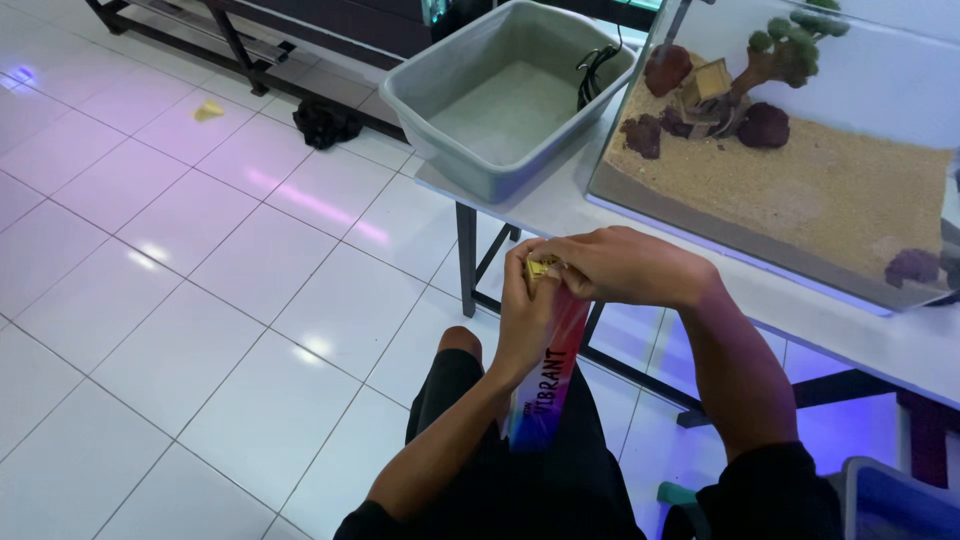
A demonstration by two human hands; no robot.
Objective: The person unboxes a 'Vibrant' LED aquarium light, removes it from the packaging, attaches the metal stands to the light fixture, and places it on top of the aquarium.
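Both hands' fingers [560, 268] atop packet [548, 385]

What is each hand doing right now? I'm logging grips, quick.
Left hand: closed around the long colourful box.
Right hand: closed, pinching the box's gold top end.

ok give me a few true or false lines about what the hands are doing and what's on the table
1. Both hands grip the top end of a long rainbow-coloured packet. True: the left hand and the right hand meet at its gold-coloured top.
2. The grey tub is full of sand. False: its inside looks bare; the sand lies in the glass tank.
3. The glass tank holds a small model tree and dark rocks. True.
4. The packet rests flat on the white table. False: it is held up in front of the table, above the person's lap.
5. The floor is dark carpet. False: it is pale glossy tile.
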